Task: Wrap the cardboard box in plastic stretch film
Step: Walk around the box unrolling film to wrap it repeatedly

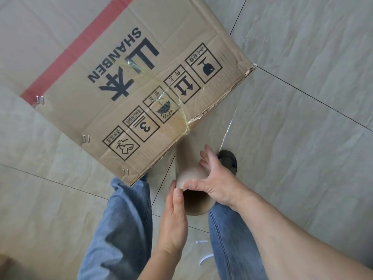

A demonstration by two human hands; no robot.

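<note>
Brown corrugated cardboard box [129, 81], creased and stapled, printed in black with a red stripe, is lying on the grey tiled floor [302, 77] before me. I am steadying the stretch-film roll [189, 178], a smooth cardboard tube, upright at its edge. My right hand [218, 178] is clasping the rim; my left hand [173, 215] is pressing flat beside it. I should be keeping the clear film [181, 116] taut.
</note>
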